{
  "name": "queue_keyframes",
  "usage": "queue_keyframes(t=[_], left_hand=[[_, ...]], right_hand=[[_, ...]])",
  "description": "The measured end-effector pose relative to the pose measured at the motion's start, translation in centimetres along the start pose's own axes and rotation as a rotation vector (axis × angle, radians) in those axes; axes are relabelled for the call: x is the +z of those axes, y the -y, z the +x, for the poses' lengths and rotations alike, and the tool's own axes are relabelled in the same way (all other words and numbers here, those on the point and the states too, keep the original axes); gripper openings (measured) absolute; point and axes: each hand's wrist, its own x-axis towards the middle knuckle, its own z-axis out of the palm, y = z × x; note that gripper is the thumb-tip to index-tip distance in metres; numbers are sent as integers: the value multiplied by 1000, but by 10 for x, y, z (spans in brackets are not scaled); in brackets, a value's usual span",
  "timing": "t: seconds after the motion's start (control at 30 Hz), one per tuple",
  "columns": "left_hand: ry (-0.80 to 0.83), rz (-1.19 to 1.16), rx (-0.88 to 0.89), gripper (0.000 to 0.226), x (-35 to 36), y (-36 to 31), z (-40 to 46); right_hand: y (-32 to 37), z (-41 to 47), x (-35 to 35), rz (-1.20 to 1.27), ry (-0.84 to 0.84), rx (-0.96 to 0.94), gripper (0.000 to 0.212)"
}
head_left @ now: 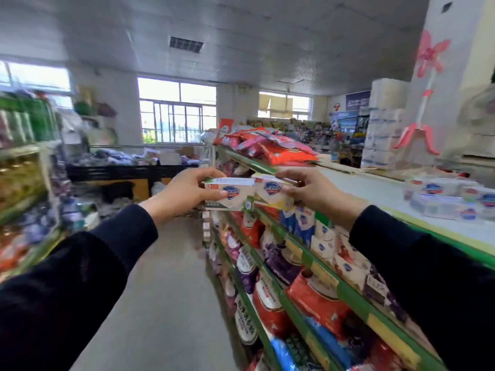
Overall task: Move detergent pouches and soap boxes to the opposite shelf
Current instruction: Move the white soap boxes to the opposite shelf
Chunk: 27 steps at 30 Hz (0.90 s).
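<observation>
My left hand [184,191] grips a white soap box with green trim [235,195] out over the aisle. Beside it my right hand [310,192] grips a second white soap box with yellow trim [272,194]; the two boxes touch at their inner ends. Both are held at the height of the right shelf's top board [375,194]. Several more soap boxes [450,200] lie stacked on that top board at the right. Red and pink detergent pouches [276,148] are piled on the same top further back.
The right shelf unit [308,263] has green-edged tiers packed with pouches and boxes. Another stocked shelf [26,183] stands at the left across the grey aisle floor [166,290]. A white pillar [444,89] and stacked white packs [383,129] rise at the right.
</observation>
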Motion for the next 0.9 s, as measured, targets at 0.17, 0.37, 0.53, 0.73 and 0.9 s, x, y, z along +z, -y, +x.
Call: queue_keyframes(t=[0.17, 0.37, 0.53, 0.73, 0.9], left_hand=[[-185, 91, -186, 29, -98, 37, -98], [-405, 207, -373, 23, -208, 40, -243], [-519, 313, -500, 30, -287, 18, -369], [-695, 488, -575, 23, -352, -32, -518], [-818, 659, -689, 24, -386, -83, -616]], right_hand=[[64, 15, 107, 34, 190, -188, 36], [167, -12, 226, 127, 378, -348, 35], [256, -63, 311, 230, 516, -485, 34], [357, -140, 389, 358, 729, -627, 32], [432, -195, 441, 468, 871, -734, 33]])
